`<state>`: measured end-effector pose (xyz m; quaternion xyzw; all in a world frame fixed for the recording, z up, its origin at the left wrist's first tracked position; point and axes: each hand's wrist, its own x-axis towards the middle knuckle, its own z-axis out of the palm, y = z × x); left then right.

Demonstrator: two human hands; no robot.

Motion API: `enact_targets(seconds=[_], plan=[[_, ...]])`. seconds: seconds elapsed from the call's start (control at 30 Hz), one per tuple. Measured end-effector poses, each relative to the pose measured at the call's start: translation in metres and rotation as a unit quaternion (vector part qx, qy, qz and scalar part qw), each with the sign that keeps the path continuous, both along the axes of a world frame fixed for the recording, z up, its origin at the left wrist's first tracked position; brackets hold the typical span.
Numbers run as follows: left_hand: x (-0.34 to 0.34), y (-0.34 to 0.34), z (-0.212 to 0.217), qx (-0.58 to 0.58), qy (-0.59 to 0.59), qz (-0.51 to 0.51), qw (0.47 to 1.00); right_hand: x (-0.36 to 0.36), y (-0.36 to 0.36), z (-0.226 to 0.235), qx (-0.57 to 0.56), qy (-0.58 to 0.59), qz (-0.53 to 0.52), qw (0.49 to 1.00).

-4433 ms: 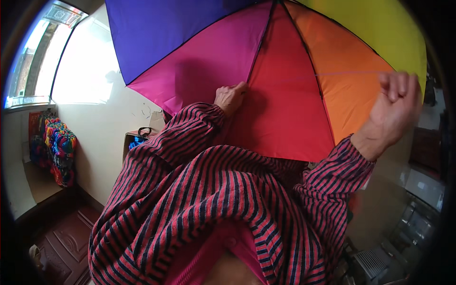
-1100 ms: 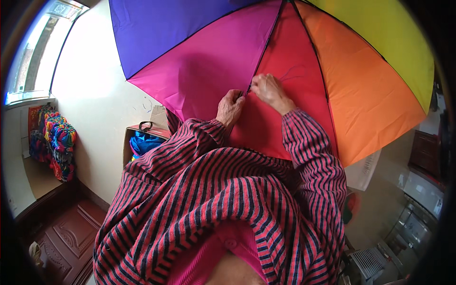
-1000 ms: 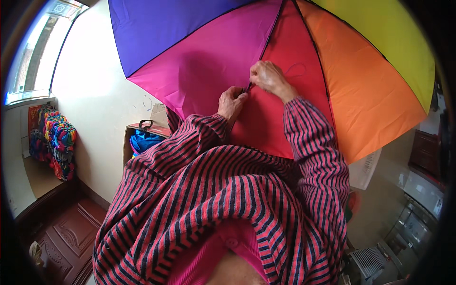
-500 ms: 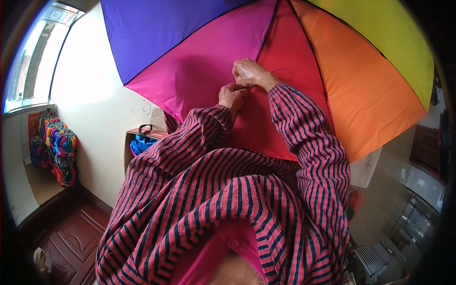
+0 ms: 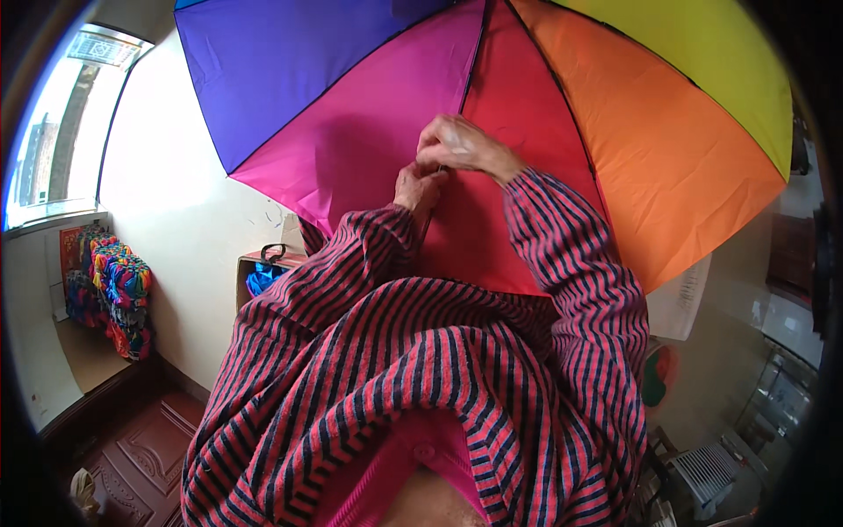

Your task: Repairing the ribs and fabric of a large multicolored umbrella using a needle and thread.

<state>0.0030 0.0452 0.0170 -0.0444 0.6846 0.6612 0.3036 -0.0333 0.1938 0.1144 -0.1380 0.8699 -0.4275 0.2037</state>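
While the left hand (image 5: 418,186) pinches the umbrella (image 5: 562,114) seam, the right hand (image 5: 461,145) grips it.

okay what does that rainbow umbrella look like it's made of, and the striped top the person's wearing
The umbrella canopy looks like thin woven synthetic cloth, probably nylon or polyester: smooth, faintly shiny panels pulled taut between dark seams, glowing where light comes through. The left hand and right hand meet at one seam. The striped top looks like a soft, matte knit, maybe wool or acrylic: fuzzy ribbed surface, loose folds.
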Motion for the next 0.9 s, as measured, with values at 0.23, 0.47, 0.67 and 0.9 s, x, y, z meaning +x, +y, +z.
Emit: enact_targets(seconds=[0.23,0.47,0.67,0.9], plan=[[-0.006,-0.048,0.001,-0.126,0.207,-0.095,0.966,0.068,0.117,0.021,0.199,0.117,-0.096,0.968],[-0.092,-0.022,0.055,-0.174,0.367,0.080,0.910,0.058,0.157,0.028,-0.011,0.188,-0.409,0.893],[-0.091,0.056,0.098,-0.123,0.431,0.038,0.893,0.009,0.073,0.021,0.190,0.342,-0.302,0.869],[-0.093,0.075,0.105,-0.174,0.364,-0.022,0.914,-0.018,0.062,0.019,0.254,0.353,-0.455,0.777]])
